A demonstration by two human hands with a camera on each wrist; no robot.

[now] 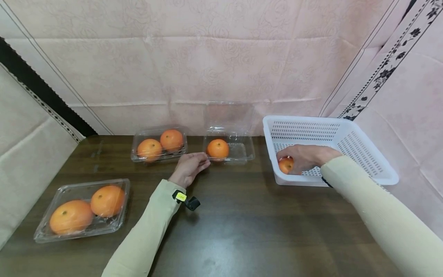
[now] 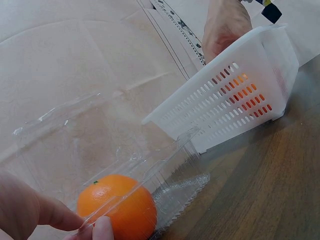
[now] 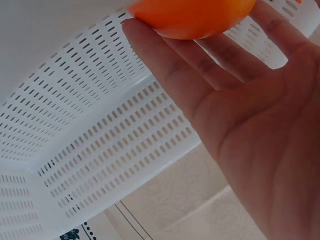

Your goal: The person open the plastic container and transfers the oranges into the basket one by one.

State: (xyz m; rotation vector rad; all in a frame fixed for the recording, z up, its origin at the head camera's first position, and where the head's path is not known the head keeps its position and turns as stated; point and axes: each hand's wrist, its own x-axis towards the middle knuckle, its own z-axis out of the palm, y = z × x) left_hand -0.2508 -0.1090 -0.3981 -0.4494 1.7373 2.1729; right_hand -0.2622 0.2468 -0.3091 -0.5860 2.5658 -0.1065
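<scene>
An open clear plastic container (image 1: 238, 152) at the back middle of the table holds one orange (image 1: 218, 149), and its lid stands up against the cloth behind. My left hand (image 1: 204, 161) reaches its front left corner. In the left wrist view a fingertip and thumb (image 2: 102, 229) pinch the container's rim (image 2: 165, 165) just in front of the orange (image 2: 117, 206). My right hand (image 1: 290, 161) is inside the white slotted basket (image 1: 346, 127) at the right, its fingers (image 3: 165, 70) holding another orange (image 1: 285, 166) (image 3: 192, 17) near the front left corner.
Two closed clear containers with two oranges each stand on the dark wooden table (image 1: 242, 223): one at the back left (image 1: 159, 144), one at the front left (image 1: 83, 209). Pink patterned cloth (image 1: 207, 57) hangs behind and at both sides.
</scene>
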